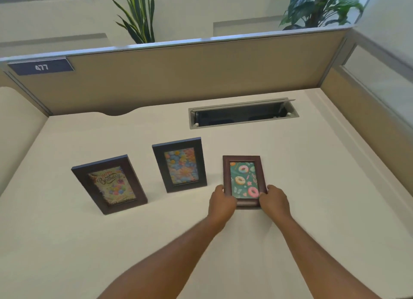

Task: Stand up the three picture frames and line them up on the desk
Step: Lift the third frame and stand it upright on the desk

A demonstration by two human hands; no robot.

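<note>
Three picture frames are on the beige desk (pixel 312 187). On the left, the dark brown birthday frame (pixel 109 183) stands upright, leaning back. In the middle, the black frame with colourful flowers (pixel 180 164) also stands upright. To the right is the reddish-brown doughnut frame (pixel 244 178), picture facing me. My left hand (pixel 221 201) grips its lower left edge and my right hand (pixel 274 201) grips its lower right edge. Both hands hide the frame's bottom corners, so I cannot tell whether it rests on its stand.
An open cable tray (pixel 243 114) is cut into the desk behind the frames. Tan partition walls (pixel 178 75) close the back and both sides. A number plate (pixel 41 66) hangs at the top left, and plants (pixel 319 6) rise behind the partition.
</note>
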